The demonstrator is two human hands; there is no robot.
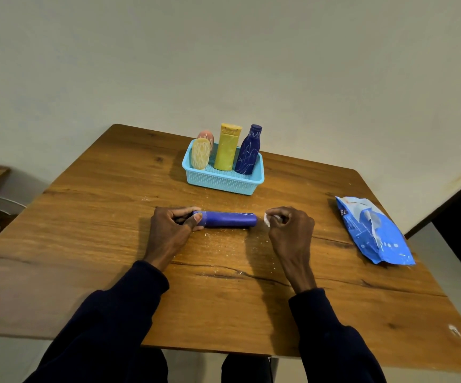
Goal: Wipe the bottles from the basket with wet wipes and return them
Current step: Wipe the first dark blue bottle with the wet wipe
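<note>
- Wooden worktop (85, 244) in front of you carries the bottle (229, 219), which lies on its side crosswise between your hands, nearer you than the basket (223, 181).
- Your left hand (168, 230) grips the bottle's left end, thumb on top. Your right hand (290, 228) is curled tight, pinching a small wadded wipe (267, 219) just off the right end, not touching it.
- The bottle is round and held at one end only. A hard push with the wipe could likely roll or swing it out of your grip.
- White scribbles show at the end under your thumb. They will probably stay unless you shift your grip.
- Grit (223, 239) is scattered around the bottle. A damp bottle set down there may pick it up again.
- The basket already holds four upright bottles: yellow (226, 150), dark blue (248, 153), cream (200, 154) and pink (207, 135) behind. Only the front strip looks free, so a careless return could tip the tall ones.
- The pack (372, 230) lies well to your right, near the edge, torn open. A white scrap (454, 330) sits by the front right corner.
</note>
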